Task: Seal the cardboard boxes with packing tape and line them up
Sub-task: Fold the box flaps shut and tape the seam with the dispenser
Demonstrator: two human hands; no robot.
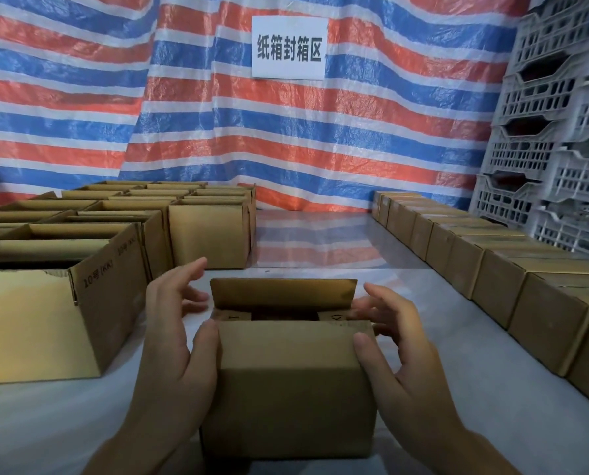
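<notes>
Cardboard box [296,382] sat on the white table [46,423] between 2 hands; left hand [180,341] and right hand [395,351] touched its sides, fingers spread apart, far flap upright.

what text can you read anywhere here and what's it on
"纸箱封箱区": black characters on the white paper sign fixed to the striped tarp.
"10号 (KK)": printed on the side of the nearest open box on the left.
The box behind it has a similar print, too blurred to read.
The inner flaps of the centre box show small marks, not legible.
</notes>
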